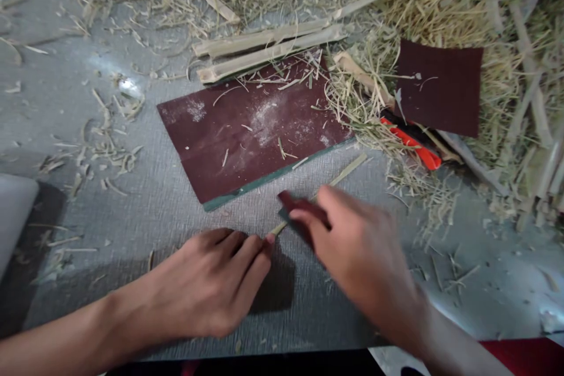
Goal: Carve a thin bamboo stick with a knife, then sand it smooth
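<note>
My left hand rests on the grey mat with its fingers curled round the near end of a thin bamboo stick, which runs up and to the right. My right hand is closed on a small folded piece of dark red sandpaper, wrapped over the stick just beyond my left fingertips. A large sheet of dark red sandpaper, dusted with pale powder and shavings, lies flat just behind both hands.
Split bamboo strips lie behind the large sheet. A heap of straw-like shavings fills the back right, with a square sandpaper piece and an orange-handled tool on it. Shavings litter the mat at left.
</note>
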Available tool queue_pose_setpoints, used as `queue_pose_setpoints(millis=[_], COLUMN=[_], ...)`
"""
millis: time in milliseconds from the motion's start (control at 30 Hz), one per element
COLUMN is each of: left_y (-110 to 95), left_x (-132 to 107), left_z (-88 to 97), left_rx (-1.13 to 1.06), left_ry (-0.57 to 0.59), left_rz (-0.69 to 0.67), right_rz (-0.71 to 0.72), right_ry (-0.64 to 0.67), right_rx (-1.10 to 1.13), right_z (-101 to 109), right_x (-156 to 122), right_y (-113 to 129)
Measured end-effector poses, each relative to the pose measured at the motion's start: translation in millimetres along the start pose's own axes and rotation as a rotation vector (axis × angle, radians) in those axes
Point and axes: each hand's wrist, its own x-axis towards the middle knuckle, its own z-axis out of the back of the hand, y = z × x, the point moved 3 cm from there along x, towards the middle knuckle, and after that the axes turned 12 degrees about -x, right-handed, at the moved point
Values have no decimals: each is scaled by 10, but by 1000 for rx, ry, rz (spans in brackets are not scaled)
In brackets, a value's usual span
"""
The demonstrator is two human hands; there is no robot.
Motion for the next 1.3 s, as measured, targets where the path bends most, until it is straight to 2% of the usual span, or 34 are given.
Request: queue_pose_setpoints(millis=[100,167,233,267,367,433,500,567,600,667,767,833,933,1033,1200,1267,1300], left_y=[-1,-4,-8,-11,-12,-9,-11,-18,-20,-21,-18,-16,-15,-22,-13,-7,-8], left_x=[5,8,9,9,5,3,6,13,16,21,19,16,14,19,30,28,25], left_z=[4,8,10,9,5,4,9,16,17,12,0,-4,3,16,16,17,19], left_rx=[7,11,13,11,5,6,9,11,9,1,-1,0,-4,18,13,14,18], left_ry=[1,0,-8,-10,-13,-7,-6,-9,-13,-12,-18,-18,-10,-11,-12,-9,-6], left_rz=[3,5,3,0,3,10,6,-4,-6,3,10,7,1,-11,2,2,-5], right_rz=[65,-10,-147,-160,-11,22,-39,-190,-220,-178,26,92,7,-160,-2,-20,-76], right_ry=[48,67,-13,-18,47,79,126,70,48,24,26,57,89,20,92,128,127], right_rx=[19,-25,-122,-130,-15,20,36,-64,-105,-125,-23,7,-35,-108,12,27,10], right_z=[3,14,50,53,19,0,-19,0,8,15,4,-7,-6,34,4,-18,-23], right_x=[-26,6,34,39,23,22,50,81,87,67,-15,-40,19,87,57,59,72], right_y=[76,-46,-173,-185,-70,-57,-169,-324,-352,-267,57,159,-8,-213,-30,-80,-160])
